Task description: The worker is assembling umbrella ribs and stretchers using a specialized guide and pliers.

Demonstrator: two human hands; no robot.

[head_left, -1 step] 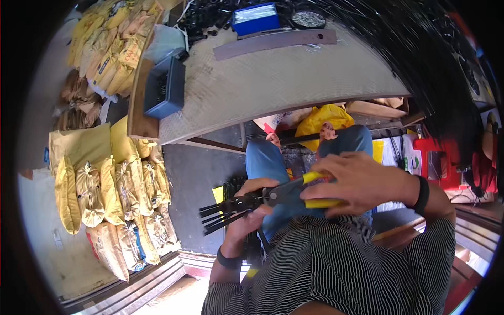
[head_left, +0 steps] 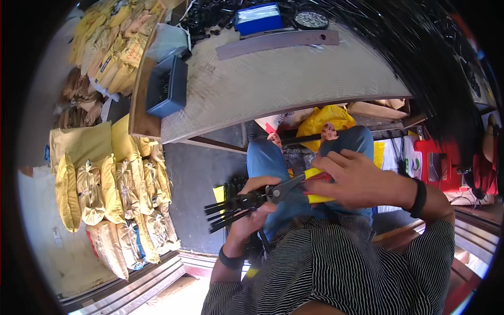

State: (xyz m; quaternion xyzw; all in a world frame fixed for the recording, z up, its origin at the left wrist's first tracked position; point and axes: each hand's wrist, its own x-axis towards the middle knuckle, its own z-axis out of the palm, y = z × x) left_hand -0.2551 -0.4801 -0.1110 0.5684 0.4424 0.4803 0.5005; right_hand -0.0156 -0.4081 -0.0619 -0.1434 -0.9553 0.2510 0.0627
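Observation:
My left hand (head_left: 251, 212) is closed around a bundle of thin black rods (head_left: 223, 211) with their ends fanning out to the left. My right hand (head_left: 349, 179) grips pliers (head_left: 287, 188) with grey metal jaws and yellow-and-red handles. The handles stand apart within my fingers. The pliers' head reaches the right end of the bundle, beside my left thumb and fingers. What lies between the jaw tips is hidden. Both hands are held above my lap, over my jeans (head_left: 265, 163).
A workbench (head_left: 273, 79) stands ahead, bearing a blue-grey bin (head_left: 170, 86), a blue box (head_left: 257, 20), a flat metal strip (head_left: 278, 44) and a round dish (head_left: 311, 20). Long black rods (head_left: 420, 58) overhang its right side. Wrapped yellow packages (head_left: 110, 194) lie at left; a red plastic object (head_left: 438, 163) stands right.
The pliers and my right hand have shifted slightly up, and red on the handles now shows. My left hand and the bundle have moved a little to the right.

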